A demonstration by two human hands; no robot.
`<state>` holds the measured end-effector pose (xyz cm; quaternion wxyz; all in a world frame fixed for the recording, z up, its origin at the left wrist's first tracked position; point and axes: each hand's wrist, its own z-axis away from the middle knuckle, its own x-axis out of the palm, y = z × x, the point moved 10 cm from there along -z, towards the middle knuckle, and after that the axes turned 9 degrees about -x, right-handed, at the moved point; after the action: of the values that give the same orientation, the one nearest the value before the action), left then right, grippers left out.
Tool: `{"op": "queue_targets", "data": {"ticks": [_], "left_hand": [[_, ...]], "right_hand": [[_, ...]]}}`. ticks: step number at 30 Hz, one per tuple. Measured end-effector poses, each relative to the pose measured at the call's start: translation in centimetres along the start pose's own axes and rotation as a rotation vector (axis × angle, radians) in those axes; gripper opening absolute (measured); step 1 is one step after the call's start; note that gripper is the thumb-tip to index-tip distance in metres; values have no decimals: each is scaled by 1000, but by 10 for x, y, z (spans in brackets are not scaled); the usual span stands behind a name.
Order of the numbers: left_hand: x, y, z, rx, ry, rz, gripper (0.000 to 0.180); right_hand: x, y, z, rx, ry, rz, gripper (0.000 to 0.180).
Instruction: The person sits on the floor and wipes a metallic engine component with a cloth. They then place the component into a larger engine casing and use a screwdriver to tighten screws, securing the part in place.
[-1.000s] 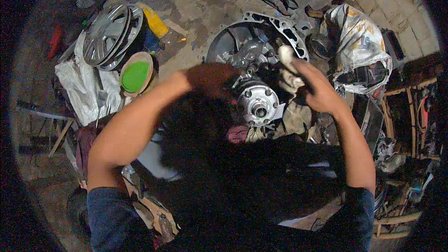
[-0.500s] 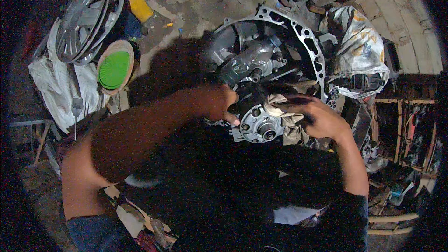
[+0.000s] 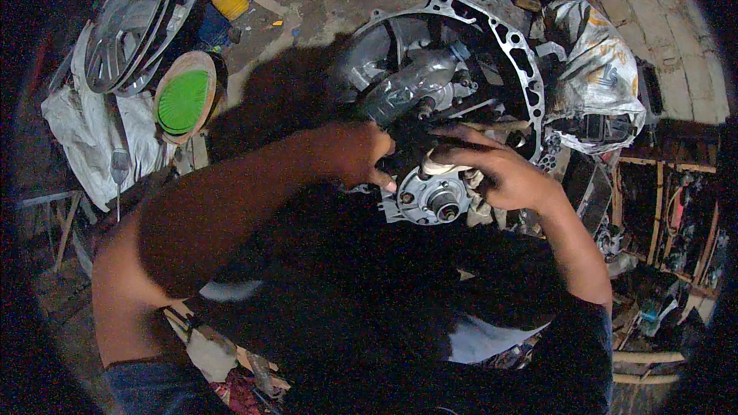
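head | round flange [image 3: 440, 198] btwn hands | L hand [image 3: 350, 155] touching, loose | R hand [image 3: 492, 170] clamped on rag [image 3: 442, 165]

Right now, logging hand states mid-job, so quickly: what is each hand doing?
Left hand: curled, fingertips on the metal gearbox housing beside the round flange; whether it grips anything cannot be told.
Right hand: closed on a pale rag over the flange.

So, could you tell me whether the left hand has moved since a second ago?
Yes. The left hand has come down from above the round metal hub to its left edge, fingertips touching.
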<state>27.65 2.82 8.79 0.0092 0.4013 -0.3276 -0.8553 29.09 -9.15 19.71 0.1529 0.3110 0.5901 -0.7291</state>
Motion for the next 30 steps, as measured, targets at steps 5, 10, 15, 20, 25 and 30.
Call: {"op": "queue_targets", "data": {"ticks": [5,10,15,20,25,30], "left_hand": [[0,3,0,71,-33,62,63],[-10,11,8,82,-42,97,65],[-15,7,7,-7,-113,78,70],[-11,5,5,24,-136,24,73],[6,-3,-4,109,-90,-18,73],[8,-11,7,161,-25,57,74]], "right_hand": [[0,0,7,-12,-1,75,76],[11,-16,-7,2,-48,153,79],[23,-8,-9,30,-112,376,75],[-10,-6,7,63,71,269,62],[-16,13,48,255,27,422,61],[6,-23,40,90,37,400,71]]}}
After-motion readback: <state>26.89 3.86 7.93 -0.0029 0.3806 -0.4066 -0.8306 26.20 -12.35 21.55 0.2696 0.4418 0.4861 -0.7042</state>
